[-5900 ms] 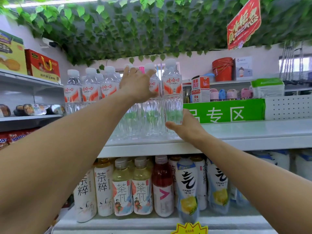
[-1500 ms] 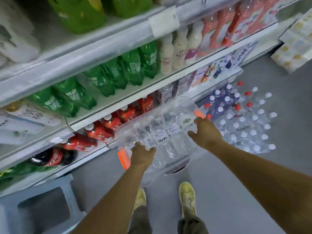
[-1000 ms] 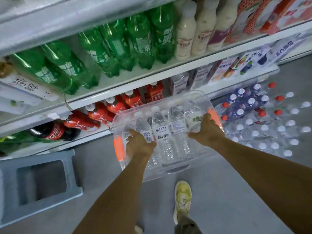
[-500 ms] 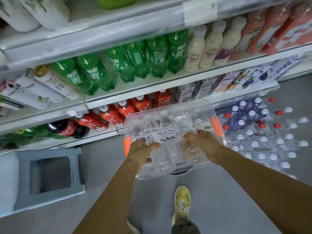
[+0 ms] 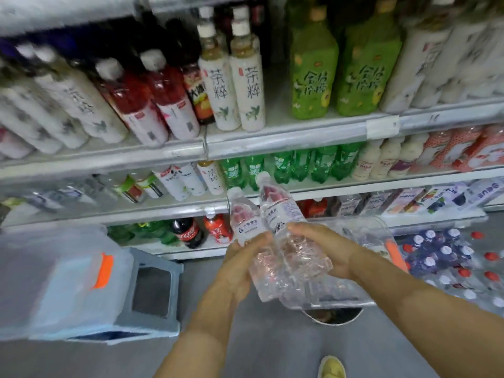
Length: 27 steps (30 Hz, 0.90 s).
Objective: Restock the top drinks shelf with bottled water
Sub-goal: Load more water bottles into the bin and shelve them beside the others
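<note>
At far left, low down, a blurred see-through container (image 5: 54,282) with an orange clip sits on a grey stool (image 5: 152,290) on the floor. Drink shelves (image 5: 300,137) run across the whole upper view, and a cola bottle (image 5: 188,231) stands on the lowest one. At centre, the left hand (image 5: 237,268) has its fingers curled round the lower body of the left water bottle (image 5: 245,222). The right hand (image 5: 327,246) grips the right water bottle (image 5: 283,214) just beside it. The two bottles touch, tilted with their caps toward the shelves, in front of the lower shelves. Under the hands sits a clear plastic box (image 5: 362,233) with an orange latch. At far right, wrapped packs of bottled water (image 5: 441,252) lie on the floor.
</note>
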Motion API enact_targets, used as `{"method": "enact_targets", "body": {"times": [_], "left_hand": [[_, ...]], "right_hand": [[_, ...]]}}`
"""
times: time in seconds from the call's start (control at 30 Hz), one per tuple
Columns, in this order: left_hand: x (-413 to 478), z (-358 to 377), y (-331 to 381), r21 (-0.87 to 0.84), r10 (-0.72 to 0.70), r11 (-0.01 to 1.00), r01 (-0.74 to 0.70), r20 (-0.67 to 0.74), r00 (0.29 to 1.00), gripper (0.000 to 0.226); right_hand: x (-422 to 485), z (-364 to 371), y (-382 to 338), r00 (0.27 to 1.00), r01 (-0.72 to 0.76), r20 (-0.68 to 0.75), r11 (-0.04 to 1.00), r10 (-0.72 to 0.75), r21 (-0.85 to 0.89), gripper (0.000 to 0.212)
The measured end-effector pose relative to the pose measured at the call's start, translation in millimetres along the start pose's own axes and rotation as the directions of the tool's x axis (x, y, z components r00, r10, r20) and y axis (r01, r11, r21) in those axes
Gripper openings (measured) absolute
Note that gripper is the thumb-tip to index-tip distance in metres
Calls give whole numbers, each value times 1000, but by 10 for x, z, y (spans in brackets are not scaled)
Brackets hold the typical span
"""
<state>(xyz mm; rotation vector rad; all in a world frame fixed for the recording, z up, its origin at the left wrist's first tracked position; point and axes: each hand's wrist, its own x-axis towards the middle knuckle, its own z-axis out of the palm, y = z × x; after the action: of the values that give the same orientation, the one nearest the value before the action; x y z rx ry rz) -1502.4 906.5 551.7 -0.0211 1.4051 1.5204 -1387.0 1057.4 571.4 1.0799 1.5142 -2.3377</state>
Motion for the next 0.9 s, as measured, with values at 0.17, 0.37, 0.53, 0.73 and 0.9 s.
{"method": "enact_targets", "body": {"times": [0.17, 0.37, 0.53, 0.73, 0.9], "left_hand": [[-605, -685, 665, -53, 120, 991, -120, -2, 993, 51], [-1367, -1501, 1454, 4, 247, 969, -248, -45, 968, 69], [-1897, -1979, 2110, 70, 385, 919, -387, 34, 922, 44], [-2292, -2321, 2776, 97, 469, 880, -466, -11, 883, 76], [-2558, -2417, 3320, 85, 571, 812, -577, 92, 816, 52]], "right_hand": [[43, 1015, -321, 986, 155, -26, 962, -164, -223, 70], [-94, 2264, -614, 944, 323, -10, 928, -331, -184, 96], [-424, 3143, -1051, 894, 447, 64, 882, -443, -150, 84], [-687, 3837, -1663, 830, 555, 90, 802, -550, -220, 35], [-719, 4275, -2199, 747, 655, 93, 703, -658, -278, 18]]}}
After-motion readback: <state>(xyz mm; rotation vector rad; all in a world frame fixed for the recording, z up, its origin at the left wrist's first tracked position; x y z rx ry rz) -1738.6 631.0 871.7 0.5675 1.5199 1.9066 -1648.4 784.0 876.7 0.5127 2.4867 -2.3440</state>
